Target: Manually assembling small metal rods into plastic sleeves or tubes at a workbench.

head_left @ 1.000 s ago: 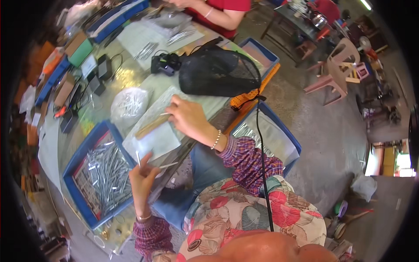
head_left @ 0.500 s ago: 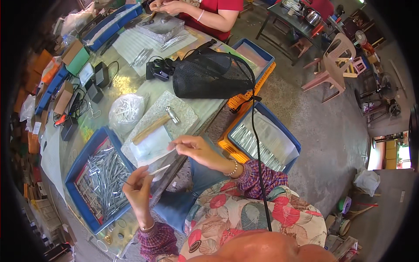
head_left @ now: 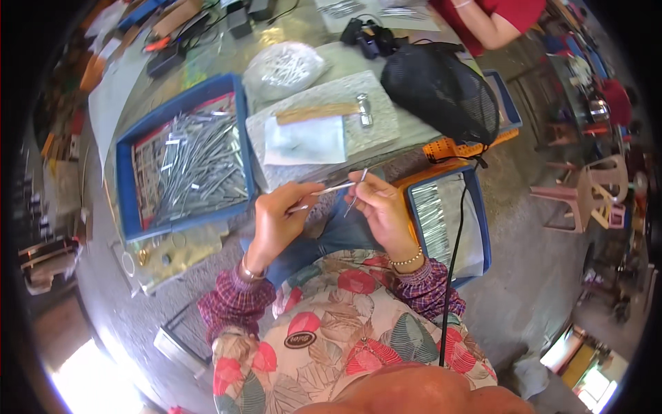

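My left hand pinches a thin metal rod that points right toward my other hand. My right hand grips a second slim metal piece held nearly upright, its tip meeting the rod's end. Both hands hover over my lap, just in front of a grey stone slab. On the slab lie a small hammer with a wooden handle and a white cloth. A blue tray with several metal rods sits to my left.
A second blue tray holding finished metal pieces is at my right, with an orange crate behind it. A black mesh bag and a clear plastic bag rest on the table. Another person in red works opposite. Plastic chairs stand far right.
My right hand left the slab and came down to my lap. My left hand moved in to meet it, so the two metal pieces now touch.
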A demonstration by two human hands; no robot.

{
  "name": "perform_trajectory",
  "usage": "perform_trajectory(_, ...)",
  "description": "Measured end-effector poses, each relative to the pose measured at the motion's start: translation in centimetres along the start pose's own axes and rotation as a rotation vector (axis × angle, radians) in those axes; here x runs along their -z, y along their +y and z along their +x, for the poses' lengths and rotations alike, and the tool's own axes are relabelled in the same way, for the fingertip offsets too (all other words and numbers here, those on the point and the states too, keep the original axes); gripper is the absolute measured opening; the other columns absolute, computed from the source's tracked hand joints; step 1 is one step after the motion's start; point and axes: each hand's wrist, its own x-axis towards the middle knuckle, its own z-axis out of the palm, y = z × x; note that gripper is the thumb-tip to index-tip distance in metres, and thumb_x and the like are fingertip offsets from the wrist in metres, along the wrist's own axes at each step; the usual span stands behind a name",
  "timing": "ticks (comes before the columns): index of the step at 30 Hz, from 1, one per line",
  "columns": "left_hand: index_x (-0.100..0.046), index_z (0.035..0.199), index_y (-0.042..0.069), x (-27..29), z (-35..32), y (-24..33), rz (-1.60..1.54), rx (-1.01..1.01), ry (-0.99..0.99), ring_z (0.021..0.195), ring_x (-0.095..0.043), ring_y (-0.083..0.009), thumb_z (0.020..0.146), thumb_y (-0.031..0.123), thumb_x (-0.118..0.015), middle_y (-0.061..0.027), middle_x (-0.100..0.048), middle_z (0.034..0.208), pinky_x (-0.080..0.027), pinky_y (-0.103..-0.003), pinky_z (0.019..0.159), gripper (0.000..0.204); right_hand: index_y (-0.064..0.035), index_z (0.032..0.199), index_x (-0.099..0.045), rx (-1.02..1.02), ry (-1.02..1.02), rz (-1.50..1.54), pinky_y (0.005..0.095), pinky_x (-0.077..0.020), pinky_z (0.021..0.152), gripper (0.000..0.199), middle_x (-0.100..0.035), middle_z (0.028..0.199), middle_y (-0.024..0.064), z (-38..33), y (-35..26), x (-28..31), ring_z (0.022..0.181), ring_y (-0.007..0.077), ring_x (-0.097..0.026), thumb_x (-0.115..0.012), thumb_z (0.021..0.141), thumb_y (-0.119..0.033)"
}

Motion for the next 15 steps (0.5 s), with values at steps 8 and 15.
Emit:
perform_trajectory(8,-0.067,0.092,0.005,-1.0,-0.4,-0.3,-0.052,-0.079,0.091,0.053,-0.053,-0.0140,0.074,-0.004,-0.065,-0.0085,-0.060,0.068,-0.040,-0.024,0.048,0.020,0.0001,0.111,-0.059,-0.004,0.017,-0.046,0.0250,-0.0489,0.075,0.029,-0.063,0.091,0.0050,-0.1,1.4,-0.1,0.082,0.0130,-0.060,-0.062,0.083,-0.009)
perform_trajectory(15,-0.068,0.090,0.005,-1.2,-0.7,-0.6,-0.049,-0.156,0.104,0.052,-0.053,-0.0145,0.071,-0.007,-0.067,-0.0086,-0.061,0.068,-0.039,-0.024,0.046,0.022,-0.0002,0.110,-0.059,0.010,-0.011,-0.050,0.0253,-0.0511,0.075,0.028,-0.064,0.095,0.0051,-0.2,1.4,-0.6,0.084,0.0129,-0.061,-0.063,0.083,-0.008)
